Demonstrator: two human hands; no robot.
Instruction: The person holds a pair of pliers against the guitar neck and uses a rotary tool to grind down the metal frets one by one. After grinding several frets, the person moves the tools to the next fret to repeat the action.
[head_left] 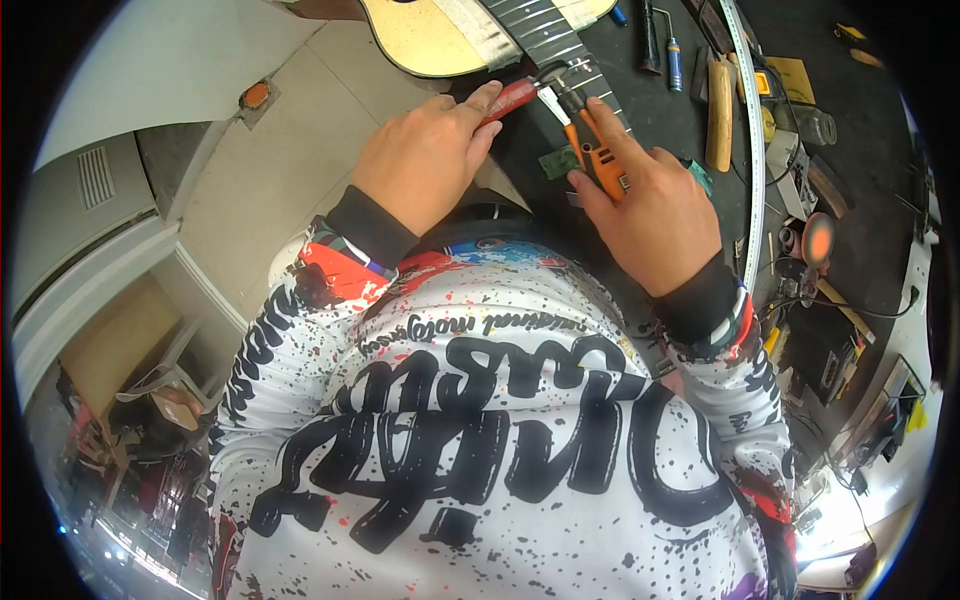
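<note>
- Fingers of the left hand (415, 165), at upper centre-left, are curled around a red handle (512, 100), the thumb below it and the index finger along its top.
- Fingers of the right hand (655, 215), right of centre, grasp an orange-handled tool (606, 170); the index finger lies stretched along it and the thumb presses its lower side.
- The metal ends of both tools come together over the fretboard (540, 30) at upper centre; whether they touch it cannot be told.
- The acoustic guitar body (415, 35), pale yellow with a whitish strip, fills the top centre, cut off by the frame edge.
- A small green piece (560, 163) lies just left of the orange-handled tool.
- On the dark workbench (860, 115), at upper right, lie a blue-handled screwdriver (675, 65), a wooden handle (719, 120) and a long metal ruler (757, 150) that looks bowed.
- Right of the ruler sits a glass jar (818, 125); below that is an orange disc (817, 238).
- Tiled floor (330, 110) shows at upper left; a white printed jersey (560, 520) fills the lower centre.
</note>
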